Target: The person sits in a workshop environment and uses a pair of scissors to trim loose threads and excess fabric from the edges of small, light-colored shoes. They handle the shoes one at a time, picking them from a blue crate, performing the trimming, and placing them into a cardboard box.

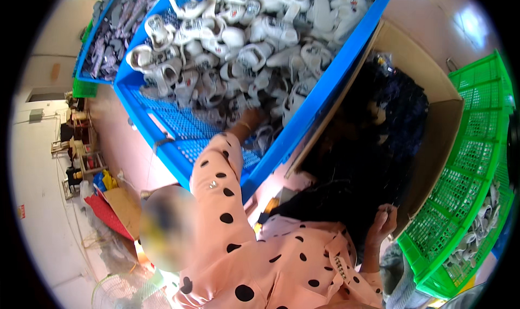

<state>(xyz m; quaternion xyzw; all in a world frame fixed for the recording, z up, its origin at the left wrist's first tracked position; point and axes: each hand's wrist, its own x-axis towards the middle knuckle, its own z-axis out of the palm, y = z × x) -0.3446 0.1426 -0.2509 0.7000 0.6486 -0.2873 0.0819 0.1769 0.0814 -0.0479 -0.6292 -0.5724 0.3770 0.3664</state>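
My left hand (251, 118) reaches down into a big blue plastic crate (303, 122), touching a heap of whitish-grey shoe uppers (254, 54). Its fingers are lost among the pieces and in shadow, so their grip does not show. The heap rises toward the far side, and the crate's blue mesh floor shows near my left arm. At the right, my right hand (385, 218) is closed beside the near edge of a cardboard box (433, 65) with black material (352, 163) in it. A small dark bit shows at its fingertips, too small to name.
Green mesh baskets (460, 173) stand right of the box, with greyish pieces (479, 228) inside. Another blue crate (89, 38) holds purplish-grey pieces at far left. Near my left side are a blurred round shape (169, 228), a fan (127, 293) and a red sheet (108, 214).
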